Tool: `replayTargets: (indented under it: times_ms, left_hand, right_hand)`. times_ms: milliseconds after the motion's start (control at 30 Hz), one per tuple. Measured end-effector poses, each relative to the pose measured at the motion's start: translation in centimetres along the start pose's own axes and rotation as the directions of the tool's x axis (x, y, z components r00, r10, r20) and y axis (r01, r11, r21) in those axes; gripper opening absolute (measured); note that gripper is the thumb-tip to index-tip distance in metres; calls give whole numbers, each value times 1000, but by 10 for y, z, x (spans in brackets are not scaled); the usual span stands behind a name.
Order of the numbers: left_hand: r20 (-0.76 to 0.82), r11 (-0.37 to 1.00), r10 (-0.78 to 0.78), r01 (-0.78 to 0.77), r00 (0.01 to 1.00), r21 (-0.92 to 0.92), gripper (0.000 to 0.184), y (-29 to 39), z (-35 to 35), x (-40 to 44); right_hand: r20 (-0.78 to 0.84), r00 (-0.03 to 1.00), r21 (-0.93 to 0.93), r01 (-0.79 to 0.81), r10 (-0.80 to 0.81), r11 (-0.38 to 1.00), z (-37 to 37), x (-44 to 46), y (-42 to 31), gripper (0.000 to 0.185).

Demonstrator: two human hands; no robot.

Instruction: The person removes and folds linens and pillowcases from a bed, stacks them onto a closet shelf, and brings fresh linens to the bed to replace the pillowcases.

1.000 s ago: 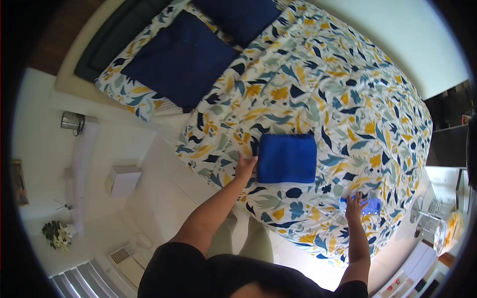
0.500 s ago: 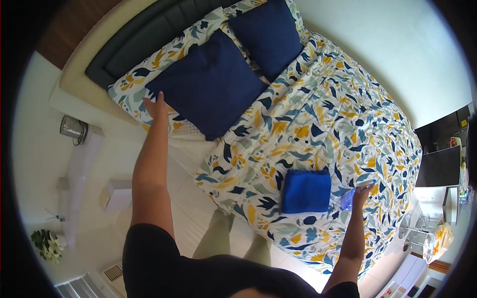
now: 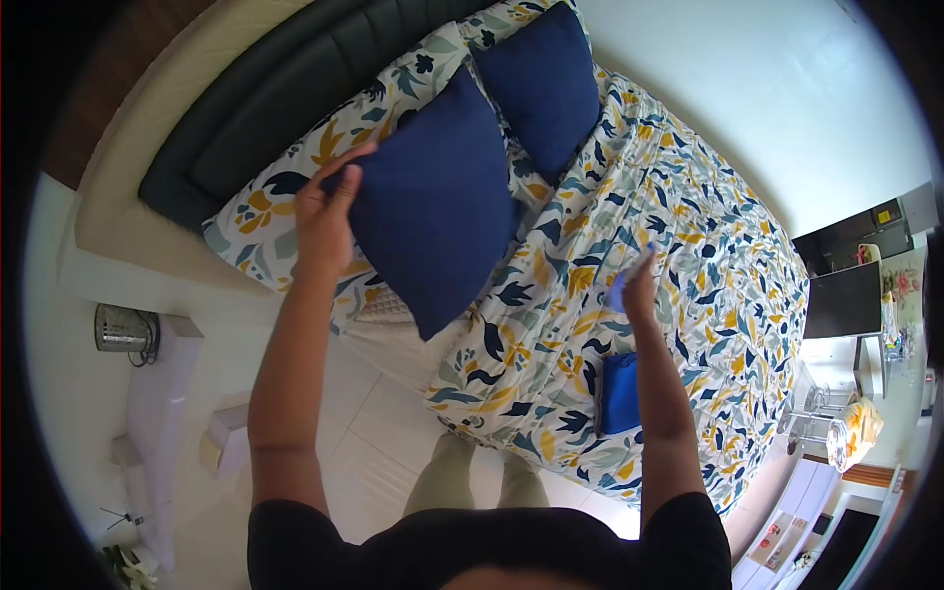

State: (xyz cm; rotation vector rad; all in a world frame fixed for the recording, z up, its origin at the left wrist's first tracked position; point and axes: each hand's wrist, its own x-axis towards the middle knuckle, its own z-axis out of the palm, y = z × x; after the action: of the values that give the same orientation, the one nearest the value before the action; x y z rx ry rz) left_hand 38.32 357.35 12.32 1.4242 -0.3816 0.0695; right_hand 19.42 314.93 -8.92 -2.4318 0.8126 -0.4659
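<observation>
Single head-worn view, looking forward and steeply down past the wearer's black shirt (image 3: 629, 551). Fisheye, dark curved border; bed (image 3: 728, 334) at close range, frame centre by the nearer navy pillow (image 3: 433, 197), headboard (image 3: 256, 128) upper left.

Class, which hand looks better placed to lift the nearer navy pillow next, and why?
Probably the left hand: its thumb and fingers are at a corner of the navy pillow. The right hand is away from it, holding a bluish bottle.
</observation>
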Motion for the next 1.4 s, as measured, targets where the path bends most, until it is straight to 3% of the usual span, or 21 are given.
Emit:
replayTargets:
  times_ms: [100, 133, 167, 200, 267, 367, 467, 567, 600, 633, 700, 767, 800, 833, 900, 1000, 1100, 1167, 1233, 1333, 1400]
  left_hand:
    - [338, 978, 198, -206, 920, -12, 21, 30, 44, -40]
    - [476, 962, 224, -270, 850, 29, 24, 26, 59, -59]
    - [584, 989, 94, -141, 806, 36, 29, 32, 77, -86]
    - [669, 996, 29, -81, 742, 47, 35, 15, 96, -119]
    - [840, 992, 41, -121, 542, 29, 33, -22, 125, -194]
    - [974, 993, -115, 62, 193, 105, 27, -71, 144, -312]
    - [763, 989, -150, 111, 629, 102, 27, -99, 115, -315]
    - [158, 830, -292, 168, 943, 532, 46, -156, 73, -241]
    - [93, 789, -261, 157, 961, 594, 50, -180, 59, -216]
    - [90, 778, -252, 146, 963, 610, 53, -219, 48, -199]
    - [238, 652, -693, 453, 680, 608, 60, -239, 35, -170]
    - [313, 556, -807, 466, 500, 688, 62, -251, 29, -180]
    - [330, 504, -852, 461, 407, 731, 63, -256, 23, -186]
    - [318, 529, -828, 453, 462, 718, 62, -268, 11, -198]
    - [289, 567, -782, 439, 552, 697, 60, -276, -5, -233]
    - [39, 228, -967, 794, 251, 564, 51, -216, -17, -259]
    - [56, 394, -917, 919, 394, -15, 41, -201, -24, -277]
    - [128, 562, -818, 826, 561, -34, 41, -175, -4, -271]
    - [198, 700, -697, 714, 690, -23, 46, -121, 37, -262]
    - [271, 865, -496, 496, 825, 72, 53, -36, 84, -261]
    - [320, 925, -377, 373, 869, 76, 56, 6, 108, -270]
  right_hand:
    - [-67, 998, -335, -4, -20, 942, 46, -3, -29, 92]
    - [-49, 974, -98, 218, -223, 971, 53, -5, -30, 91]
    - [159, 987, 295, -37, -11, 955, 39, -15, -70, 85]
    - [427, 890, 665, -427, 158, 613, 12, -32, -115, 80]
    - [626, 767, 725, -640, 144, 254, -27, -67, -144, 71]
    - [462, 881, 522, -364, 104, 771, -39, -98, -112, 58]
    - [424, 844, 448, -511, 329, 734, -25, -151, -2, 47]
    - [470, 761, 519, -649, 448, 557, -40, -219, 38, 43]
    - [463, 742, 538, -670, 485, 511, -40, -242, 57, 42]
    - [416, 851, 400, -488, 321, 776, -50, -265, 68, 39]
    - [432, 899, 46, 60, -74, 997, -69, -299, 85, 33]
    - [491, 871, -148, 66, 15, 987, -82, -322, 90, 22]
    - [488, 867, -259, 38, 97, 965, -77, -340, 106, 30]
    - [458, 815, 22, -410, 356, 912, -70, -347, 121, 33]
    - [616, 421, 478, -872, 666, 109, -70, -361, 128, 40]
    - [566, 311, 181, -950, 764, 253, -75, -354, 136, 39]
    - [555, 349, -121, -864, 756, 488, -80, -342, 144, 24]
    - [582, 463, -455, -497, 669, 739, -107, -308, 103, 21]
    - [610, 637, -433, -231, 472, 871, -124, -273, 62, 21]
    - [419, 895, 188, 81, -155, 979, -172, -220, -66, 12]
    - [341, 913, 438, 54, -222, 897, -191, -210, -134, 16]
